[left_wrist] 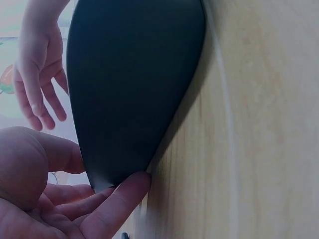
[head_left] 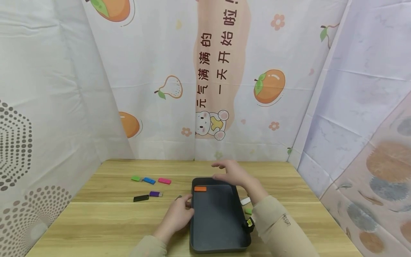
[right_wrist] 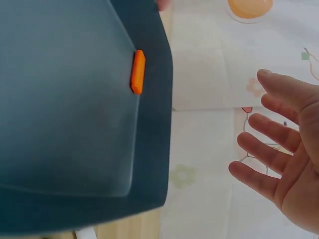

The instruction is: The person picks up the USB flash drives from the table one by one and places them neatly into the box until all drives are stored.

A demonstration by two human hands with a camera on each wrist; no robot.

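A dark grey rectangular tray (head_left: 218, 217) lies on the wooden table. Inside it, along the far left edge, is an orange USB stick (head_left: 200, 189). My left hand (head_left: 179, 216) holds the tray's left side; in the left wrist view its thumb is at the rim and its fingers (left_wrist: 124, 199) touch the outer wall low down, near the tabletop. Over the tray's far right corner hovers my right hand (head_left: 232, 173), fingers spread and relaxed. Nothing is in that hand (right_wrist: 294, 154) in the right wrist view.
Left of the tray lie green (head_left: 136, 178), blue (head_left: 149, 180), pink (head_left: 165, 181), purple (head_left: 155, 194) and black (head_left: 141, 198) USB sticks. To its right are a white stick (head_left: 245, 201) and a green one (head_left: 248, 211), partly hidden by the right arm. A printed curtain (head_left: 154, 121) hangs behind.
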